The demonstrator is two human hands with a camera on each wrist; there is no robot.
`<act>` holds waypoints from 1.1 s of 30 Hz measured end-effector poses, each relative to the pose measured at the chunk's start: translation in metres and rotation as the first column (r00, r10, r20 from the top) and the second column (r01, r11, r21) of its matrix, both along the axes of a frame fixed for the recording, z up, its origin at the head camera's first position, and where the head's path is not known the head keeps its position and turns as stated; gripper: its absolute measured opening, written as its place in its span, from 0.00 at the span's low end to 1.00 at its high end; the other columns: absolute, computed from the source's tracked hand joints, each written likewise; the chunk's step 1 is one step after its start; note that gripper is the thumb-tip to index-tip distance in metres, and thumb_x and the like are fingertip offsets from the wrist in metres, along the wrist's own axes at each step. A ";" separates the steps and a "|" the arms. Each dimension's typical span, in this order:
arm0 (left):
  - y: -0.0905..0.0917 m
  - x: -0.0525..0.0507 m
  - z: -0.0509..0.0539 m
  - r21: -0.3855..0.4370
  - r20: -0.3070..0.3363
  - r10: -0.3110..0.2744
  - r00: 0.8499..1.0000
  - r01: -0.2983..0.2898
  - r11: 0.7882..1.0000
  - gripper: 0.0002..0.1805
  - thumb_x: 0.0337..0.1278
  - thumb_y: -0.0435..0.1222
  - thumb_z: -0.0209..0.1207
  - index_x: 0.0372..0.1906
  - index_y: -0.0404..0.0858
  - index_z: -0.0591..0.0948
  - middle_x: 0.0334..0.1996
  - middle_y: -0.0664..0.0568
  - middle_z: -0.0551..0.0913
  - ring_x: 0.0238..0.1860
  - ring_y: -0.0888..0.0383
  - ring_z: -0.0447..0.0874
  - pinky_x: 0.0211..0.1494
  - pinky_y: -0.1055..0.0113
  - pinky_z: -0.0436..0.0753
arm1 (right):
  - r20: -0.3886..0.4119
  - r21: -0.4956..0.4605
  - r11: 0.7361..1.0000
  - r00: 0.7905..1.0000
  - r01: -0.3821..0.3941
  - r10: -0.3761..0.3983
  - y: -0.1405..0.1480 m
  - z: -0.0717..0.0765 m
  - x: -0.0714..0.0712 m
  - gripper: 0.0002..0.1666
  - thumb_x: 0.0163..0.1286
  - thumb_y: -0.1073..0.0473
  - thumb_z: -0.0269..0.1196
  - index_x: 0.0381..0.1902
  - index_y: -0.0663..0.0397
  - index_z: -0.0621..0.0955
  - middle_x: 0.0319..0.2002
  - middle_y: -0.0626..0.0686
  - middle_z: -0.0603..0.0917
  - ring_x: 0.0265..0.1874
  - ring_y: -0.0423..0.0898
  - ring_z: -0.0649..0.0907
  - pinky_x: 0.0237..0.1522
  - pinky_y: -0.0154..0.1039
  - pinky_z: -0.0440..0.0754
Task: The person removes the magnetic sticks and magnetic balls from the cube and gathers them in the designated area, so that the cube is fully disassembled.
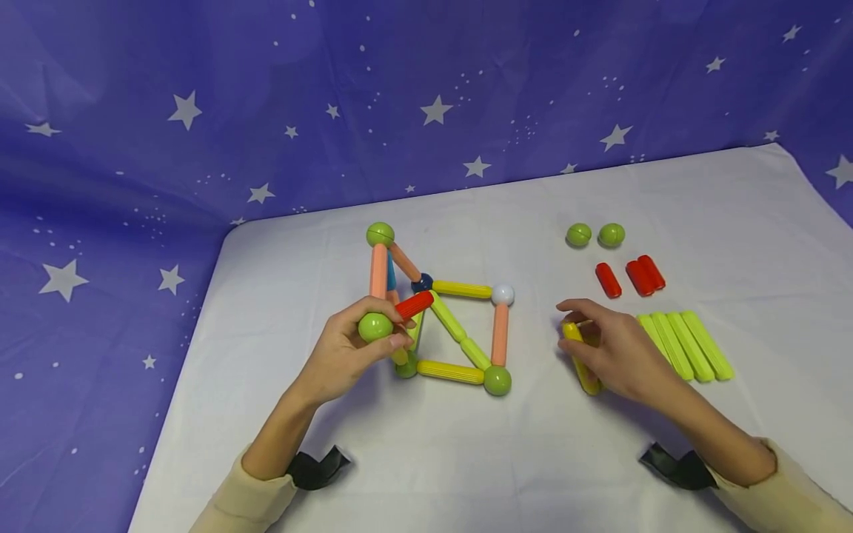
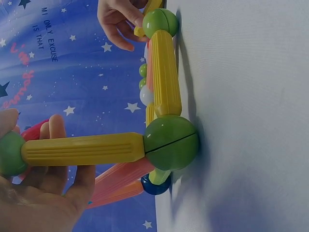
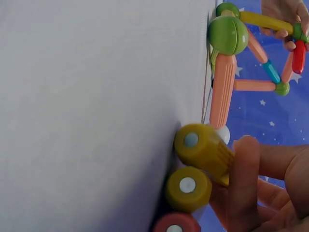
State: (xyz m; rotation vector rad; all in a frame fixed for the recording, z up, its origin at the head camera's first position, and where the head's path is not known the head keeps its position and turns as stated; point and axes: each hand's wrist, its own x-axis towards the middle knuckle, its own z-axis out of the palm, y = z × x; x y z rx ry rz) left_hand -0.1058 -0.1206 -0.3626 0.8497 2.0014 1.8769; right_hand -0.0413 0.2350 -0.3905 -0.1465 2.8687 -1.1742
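Observation:
My left hand (image 1: pixel 343 359) holds a green ball (image 1: pixel 375 327) between thumb and fingers, at the top of an upright yellow rod (image 2: pixel 84 150). A short red rod (image 1: pixel 415 304) sticks out from that ball, past the fingers. The yellow rod's foot meets another green ball (image 2: pixel 171 142) on the table, a corner of a magnetic rod-and-ball frame. To the right of the frame, my right hand (image 1: pixel 623 355) pinches a yellow rod (image 3: pixel 205 147) lying on the table. A second yellow rod (image 3: pixel 188 188) and a reddish rod (image 3: pixel 176 224) lie beside it, end-on in the right wrist view.
Pink, yellow and light green rods form the frame, with a dark blue ball (image 1: pixel 422 283) and a white ball (image 1: pixel 503 295) at corners. Rightward lie two green balls (image 1: pixel 578 235), short red rods (image 1: pixel 608 280) and several light green rods (image 1: pixel 693 344). A starry cloth (image 1: pixel 426 111) hangs behind.

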 end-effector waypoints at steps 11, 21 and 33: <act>0.000 0.000 -0.001 0.001 -0.013 -0.002 1.000 0.002 1.000 0.10 0.61 0.22 0.59 0.46 0.31 0.76 0.42 0.43 0.83 0.43 0.49 0.80 0.47 0.66 0.81 | -0.033 0.042 0.999 0.999 -0.010 0.011 0.003 -0.003 0.001 0.25 0.61 0.71 0.68 0.58 0.59 0.79 0.51 0.58 0.82 0.40 0.51 0.77 0.39 0.41 0.81; 0.000 -0.001 -0.001 0.009 -0.018 -0.001 1.000 0.001 1.000 0.10 0.61 0.22 0.58 0.46 0.31 0.76 0.42 0.46 0.83 0.43 0.50 0.81 0.46 0.66 0.81 | -0.058 -0.024 0.998 0.997 -0.055 0.054 -0.003 -0.002 0.005 0.22 0.57 0.71 0.71 0.50 0.55 0.83 0.50 0.51 0.84 0.53 0.51 0.80 0.53 0.54 0.78; 0.001 0.000 0.000 0.000 -0.011 0.001 1.000 -0.001 1.000 0.10 0.61 0.22 0.59 0.46 0.32 0.77 0.42 0.45 0.83 0.43 0.49 0.80 0.46 0.66 0.81 | 0.003 -0.007 0.994 0.994 -0.105 0.105 0.006 0.005 0.004 0.21 0.60 0.69 0.70 0.52 0.55 0.82 0.50 0.51 0.83 0.52 0.51 0.80 0.52 0.55 0.80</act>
